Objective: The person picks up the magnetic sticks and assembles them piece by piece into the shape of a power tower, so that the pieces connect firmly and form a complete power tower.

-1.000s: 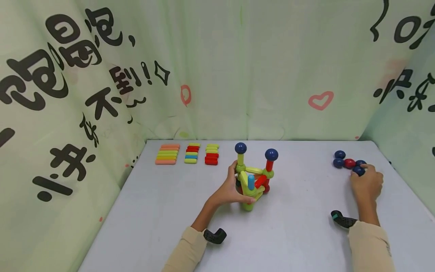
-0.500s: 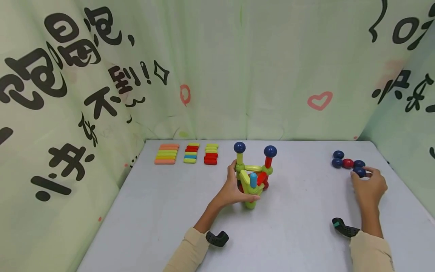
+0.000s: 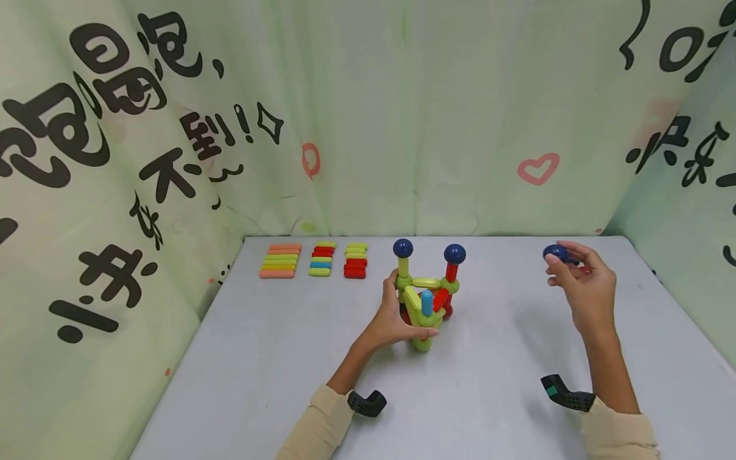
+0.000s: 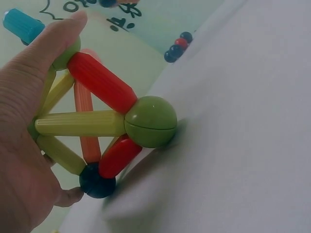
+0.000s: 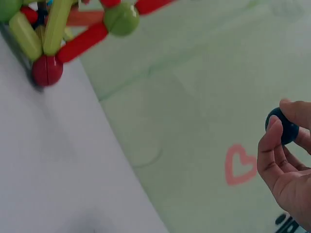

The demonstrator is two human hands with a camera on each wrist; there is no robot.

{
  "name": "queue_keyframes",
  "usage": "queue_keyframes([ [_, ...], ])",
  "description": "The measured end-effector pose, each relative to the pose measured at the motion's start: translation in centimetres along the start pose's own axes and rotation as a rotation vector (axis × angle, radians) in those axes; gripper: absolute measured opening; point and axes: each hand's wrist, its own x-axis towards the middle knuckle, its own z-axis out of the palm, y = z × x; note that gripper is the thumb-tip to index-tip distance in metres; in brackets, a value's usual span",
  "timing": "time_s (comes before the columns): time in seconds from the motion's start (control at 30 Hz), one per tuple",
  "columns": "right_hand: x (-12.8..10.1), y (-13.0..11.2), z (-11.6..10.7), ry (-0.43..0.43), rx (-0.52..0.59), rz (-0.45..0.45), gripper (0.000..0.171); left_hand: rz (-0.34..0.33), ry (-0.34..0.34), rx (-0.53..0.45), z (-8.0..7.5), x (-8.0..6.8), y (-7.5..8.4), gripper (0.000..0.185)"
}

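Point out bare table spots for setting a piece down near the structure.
Free: the grey table between the colourful rod-and-ball structure and the right hand; also the near-left area by the left sleeve. Crowded: the stacked coloured rods at the back left, and around the left hand.

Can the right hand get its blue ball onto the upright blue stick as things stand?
Probably yes: the right hand pinches the blue ball in the air, and the blue stick has a bare top with open table between.

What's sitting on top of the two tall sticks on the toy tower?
A dark blue ball tops the green stick, another blue ball tops the red stick. The joints under the balls are hidden.
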Motion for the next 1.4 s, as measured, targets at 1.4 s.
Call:
queue_keyframes([
  [1.4, -5.6, -3.0, 11.8, -0.668, -0.367, -0.491, 0.049, -0.015, -0.075, 0.025, -1.2, 0.0, -0.3, 0.119],
])
